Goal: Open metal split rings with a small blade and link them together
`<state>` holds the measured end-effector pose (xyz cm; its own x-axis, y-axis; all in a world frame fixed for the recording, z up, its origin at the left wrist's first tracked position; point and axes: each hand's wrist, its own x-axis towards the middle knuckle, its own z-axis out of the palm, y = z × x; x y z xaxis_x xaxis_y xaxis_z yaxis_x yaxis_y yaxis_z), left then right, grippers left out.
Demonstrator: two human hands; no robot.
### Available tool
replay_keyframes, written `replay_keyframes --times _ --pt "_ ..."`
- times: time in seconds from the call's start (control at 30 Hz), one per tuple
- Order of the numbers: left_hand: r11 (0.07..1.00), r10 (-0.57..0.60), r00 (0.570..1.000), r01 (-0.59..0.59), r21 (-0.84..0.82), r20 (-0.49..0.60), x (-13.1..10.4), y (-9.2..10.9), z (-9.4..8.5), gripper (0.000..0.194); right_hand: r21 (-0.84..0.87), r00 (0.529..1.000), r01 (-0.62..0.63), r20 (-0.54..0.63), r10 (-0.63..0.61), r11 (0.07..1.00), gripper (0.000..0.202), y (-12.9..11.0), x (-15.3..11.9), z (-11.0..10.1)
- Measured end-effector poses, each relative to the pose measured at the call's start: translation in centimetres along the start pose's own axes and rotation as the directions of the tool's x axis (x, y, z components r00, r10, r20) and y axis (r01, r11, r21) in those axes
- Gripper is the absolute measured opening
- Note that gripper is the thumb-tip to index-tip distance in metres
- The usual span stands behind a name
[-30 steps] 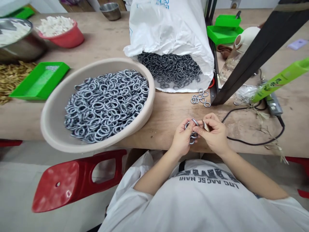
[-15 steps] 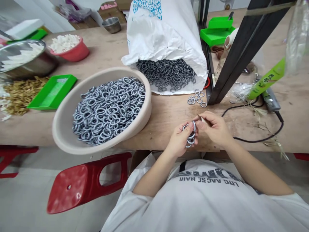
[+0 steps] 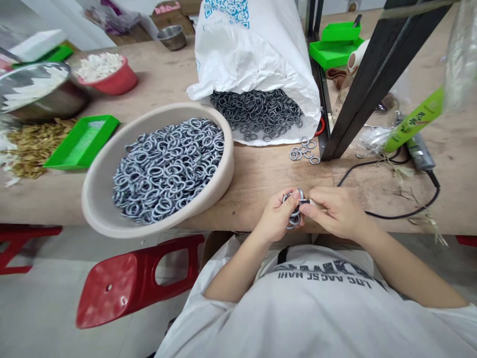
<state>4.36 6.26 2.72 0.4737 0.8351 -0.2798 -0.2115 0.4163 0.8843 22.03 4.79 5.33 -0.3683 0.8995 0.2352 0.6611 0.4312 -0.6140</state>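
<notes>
Several grey rings [image 3: 293, 220] are gripped in my left hand [image 3: 276, 215], over the table's front edge. Close beside it, my right hand [image 3: 337, 211] pinches a small dark-tipped tool [image 3: 304, 201], its tip against the rings; most of the tool is hidden by the fingers. To the left stands a large beige basin [image 3: 89, 199] heaped with the same kind of rings. Behind, a white sack [image 3: 253, 54] lies open towards me with darker rings in its mouth. A few loose rings [image 3: 305, 149] lie between the sack and a black metal post.
The slanting black post [image 3: 365, 84] rises right of the sack. A grey device [image 3: 420, 153] with a black cable lies at the right. Green trays [image 3: 80, 144], a red bowl [image 3: 122, 77] and a steel bowl [image 3: 48, 102] stand left. A red stool [image 3: 108, 288] is below.
My right hand has turned and moved slightly down and to the right. The dark tip in it now points left at the rings. My left hand stays nearly in place with its rings.
</notes>
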Motion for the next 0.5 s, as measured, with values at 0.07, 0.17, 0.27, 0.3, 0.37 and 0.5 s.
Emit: replay_keyframes --times 0.07,0.17,0.27,0.3,0.37,0.5 --pt "0.996 -0.035 0.996 0.027 0.083 0.087 -0.8 0.3 0.4 0.042 0.060 0.995 -0.099 -0.027 0.101 0.993 0.048 1.3 0.4 0.2" --pt "0.944 -0.041 0.982 -0.022 0.330 0.183 -2.9 2.6 0.6 0.040 0.183 0.956 -0.247 -0.116 0.271 0.951 0.050 3.8 1.0 0.7" --pt "0.625 0.379 0.924 -0.223 0.748 -0.041 -4.9 7.4 -1.3 0.036 0.247 0.939 -0.278 -0.134 0.317 0.928 0.050 5.4 1.1 1.7" --pt "0.448 0.560 0.818 -0.168 0.878 -0.129 -5.2 9.3 -2.5 0.036 0.241 0.938 -0.285 -0.126 0.321 0.928 0.049 5.7 1.0 2.1" --pt "0.124 0.825 0.529 0.172 0.977 -0.198 -5.3 12.7 -5.6 0.045 0.204 0.937 -0.305 -0.111 0.332 0.930 0.049 5.9 0.8 3.0" --pt "-0.102 0.744 0.610 0.508 0.855 -0.274 -4.1 16.0 -11.8 0.062 0.141 0.931 -0.333 -0.110 0.349 0.933 0.049 6.0 0.4 4.1"
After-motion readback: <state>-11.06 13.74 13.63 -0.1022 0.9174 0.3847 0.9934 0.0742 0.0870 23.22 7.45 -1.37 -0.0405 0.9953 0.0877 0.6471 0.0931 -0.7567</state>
